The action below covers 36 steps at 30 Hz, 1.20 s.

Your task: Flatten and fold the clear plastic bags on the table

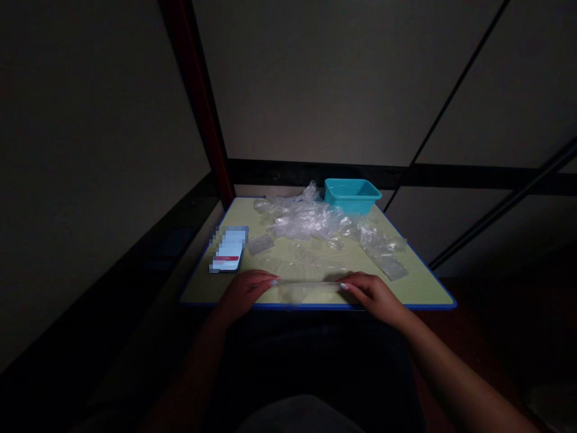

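A clear plastic piece (309, 288) is stretched in a near-straight line between two hands, just above the near edge of the table, its lower part hanging thin and hard to make out. The left hand (247, 291) has one end nipped between thumb and fingers, with no gap showing there; the right hand (371, 292) pinches the other end the same way, thumb toward the wearer. The step in hand looks like drawing the upper edge of this piece taut and flat, and the next move seems to call for a light, even pinch at both ends, since film this thin could crease or slip if one side pulls harder. Just beyond the hands, faint see-through film (315, 258) lies on the table (424, 291), a pale yellowish top with a blue rim. A flat greyish packet (261, 243) lies beyond the left hand, and a flat clear sleeve (391, 266) lies toward the right rim. Farther back a crumpled plastic heap (306, 221) spreads across the middle, its right part near a turquoise bin (350, 206) at the far right corner. A lit phone (229, 249), partly blurred out, lies by the left rim. Dim wall panels (315, 84) stand behind everything.
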{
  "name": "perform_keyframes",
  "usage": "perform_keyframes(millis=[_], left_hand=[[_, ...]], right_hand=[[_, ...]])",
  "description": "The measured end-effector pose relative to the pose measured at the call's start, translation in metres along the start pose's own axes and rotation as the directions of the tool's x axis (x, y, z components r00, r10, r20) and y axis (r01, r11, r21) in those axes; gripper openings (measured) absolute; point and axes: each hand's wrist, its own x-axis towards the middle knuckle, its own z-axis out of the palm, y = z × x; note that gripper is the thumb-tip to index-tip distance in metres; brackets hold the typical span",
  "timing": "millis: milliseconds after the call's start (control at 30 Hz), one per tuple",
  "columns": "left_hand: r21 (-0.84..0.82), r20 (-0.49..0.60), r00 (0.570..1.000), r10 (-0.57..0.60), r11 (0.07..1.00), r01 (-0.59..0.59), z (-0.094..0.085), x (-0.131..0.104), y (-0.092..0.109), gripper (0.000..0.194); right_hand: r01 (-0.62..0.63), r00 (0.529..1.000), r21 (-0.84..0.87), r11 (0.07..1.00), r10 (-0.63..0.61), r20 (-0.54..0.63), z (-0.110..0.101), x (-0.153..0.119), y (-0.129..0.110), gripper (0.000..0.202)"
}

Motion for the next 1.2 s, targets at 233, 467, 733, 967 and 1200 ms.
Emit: perform_keyframes(millis=[233, 467, 733, 967, 1200], left_hand=[[-0.108, 0.008, 0.987, -0.16, 0.981, 0.16, 0.007, 0.021, 0.005, 0.035], [-0.086, -0.027, 0.979, -0.201, 0.977, 0.198, 0.012, 0.036, 0.002, 0.037], [-0.013, -0.081, 0.961, -0.264, 0.964, 0.264, 0.017, 0.046, 0.0, 0.039], [0.109, -0.103, 0.957, -0.27, 0.954, 0.28, 0.017, 0.052, 0.006, 0.034], [0.176, -0.125, 0.958, -0.259, 0.944, 0.278, 0.017, 0.056, 0.002, 0.024]], right_hand=[[-0.125, 0.992, 0.089, 0.988, 0.126, -0.006, 0.004, 0.021, 0.006, 0.043], [-0.235, 0.97, 0.051, 0.971, 0.237, -0.048, 0.011, 0.035, 0.005, 0.042], [-0.302, 0.95, -0.08, 0.95, 0.294, -0.104, 0.016, 0.045, 0.006, 0.037], [-0.347, 0.936, -0.24, 0.907, 0.321, -0.14, 0.019, 0.052, 0.005, 0.029], [-0.356, 0.934, -0.331, 0.874, 0.329, -0.138, 0.021, 0.053, 0.005, 0.026]])
